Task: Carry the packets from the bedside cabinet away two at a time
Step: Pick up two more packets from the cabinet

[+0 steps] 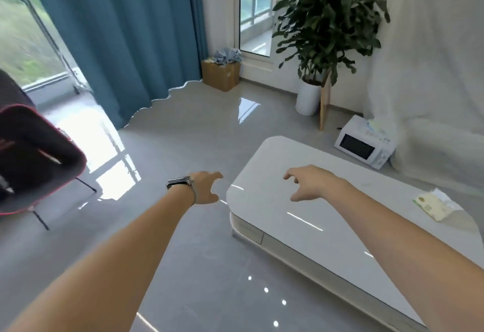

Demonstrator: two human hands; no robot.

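**Op:** Nearest to me are both bare forearms, stretched forward. My left hand (207,187), with a dark-strapped wristwatch (180,183) on its wrist, hangs over the glossy grey tiled floor (183,148), just left of the near corner of the low white glossy-topped table (314,221). Its fingers are loosely spread and hold nothing.

**Spotter:** And the right?

**Op:** My right hand (311,185) hovers above the table top, fingers apart and slightly bent downward, thumb hanging, nothing in its grip. Whether the fingertips touch the surface I cannot tell.

**Spotter:** Where is the packet?

**Op:** One flat pale yellow-green packet (432,207), with a bit of white wrapping at its far edge, lies on the table top well to the right of my right fingers, apart from both hands.

**Spotter:** Beyond your fingers?

**Op:** Past the right fingers a white microwave oven (364,148) sits on the floor, then a leafy green plant in a white pot (319,43). Past the left fingers hangs a teal curtain (117,30), with a brown cardboard box (221,74) beside it. Far left of them stands a dark chair with red piping (36,153).
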